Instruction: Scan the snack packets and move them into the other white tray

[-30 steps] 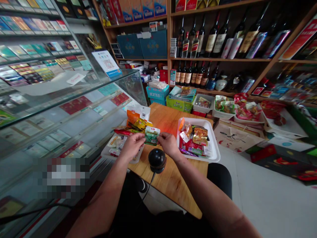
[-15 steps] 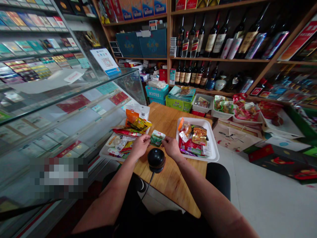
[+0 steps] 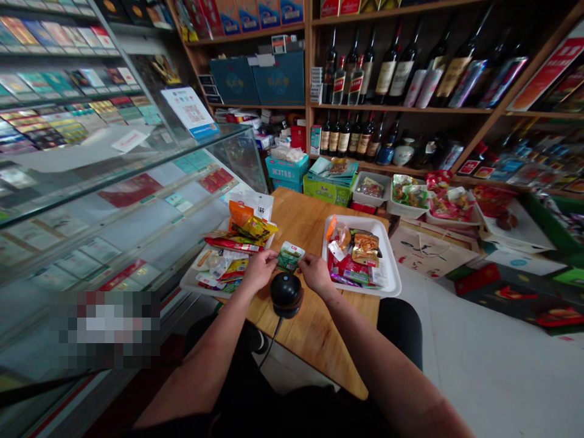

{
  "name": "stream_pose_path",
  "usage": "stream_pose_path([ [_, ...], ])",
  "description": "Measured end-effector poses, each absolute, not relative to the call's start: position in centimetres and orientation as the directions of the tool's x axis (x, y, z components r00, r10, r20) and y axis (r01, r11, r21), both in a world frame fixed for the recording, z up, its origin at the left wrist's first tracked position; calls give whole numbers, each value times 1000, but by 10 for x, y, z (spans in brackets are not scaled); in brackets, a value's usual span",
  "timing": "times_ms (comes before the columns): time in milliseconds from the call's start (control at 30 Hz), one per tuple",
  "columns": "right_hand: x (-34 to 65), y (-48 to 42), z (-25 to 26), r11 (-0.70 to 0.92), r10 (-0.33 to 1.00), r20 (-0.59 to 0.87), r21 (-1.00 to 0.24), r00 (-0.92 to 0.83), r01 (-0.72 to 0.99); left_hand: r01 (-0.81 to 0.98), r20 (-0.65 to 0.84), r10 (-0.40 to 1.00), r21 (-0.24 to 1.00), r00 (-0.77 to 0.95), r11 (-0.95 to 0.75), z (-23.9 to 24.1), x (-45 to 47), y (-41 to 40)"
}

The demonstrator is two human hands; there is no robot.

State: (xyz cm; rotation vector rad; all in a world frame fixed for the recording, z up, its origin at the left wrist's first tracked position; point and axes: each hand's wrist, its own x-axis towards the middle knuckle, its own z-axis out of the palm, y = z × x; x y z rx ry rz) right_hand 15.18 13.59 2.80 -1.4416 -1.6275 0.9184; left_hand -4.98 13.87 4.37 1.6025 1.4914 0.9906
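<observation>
Both my hands pinch a small green and white snack packet (image 3: 289, 256) just above a black dome-shaped scanner (image 3: 286, 293) on a small wooden table (image 3: 310, 331). My left hand (image 3: 258, 269) holds the packet's left edge and my right hand (image 3: 314, 272) its right edge. A white tray (image 3: 391, 275) of mixed snack packets lies to the right of my hands. Another white tray (image 3: 190, 280) piled with packets lies to the left, with an orange packet (image 3: 241, 213) on top.
A glass display counter (image 3: 114, 182) with boxed goods runs along the left. Wooden shelves (image 3: 401, 109) with wine bottles fill the back. More trays of snacks (image 3: 413, 196) and boxes sit on the floor to the right. The scanner's cable (image 3: 269, 347) hangs off the table's near edge.
The packet has come down from a raised, facing position to just above the scanner, held flatter. Both hands keep their grip.
</observation>
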Motion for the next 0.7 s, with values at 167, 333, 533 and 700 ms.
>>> stream_pose_path([
  [167, 154, 136, 21, 129, 992, 118, -871, -53, 474, 482, 56, 998, 874, 29, -63, 42, -47, 137],
  [333, 155, 133, 24, 64, 998, 49, -885, -46, 462, 453, 50, 998, 890, 35, -60, 41, -45, 139],
  [533, 158, 131, 34, 56, 998, 59, -916, -5, 396, 436, 99, 994, 894, 39, -106, 56, -36, 137],
  [700, 171, 125, 52, 77, 988, 119, -928, 95, 364, 510, 193, 978, 835, 77, -205, 82, -17, 132],
])
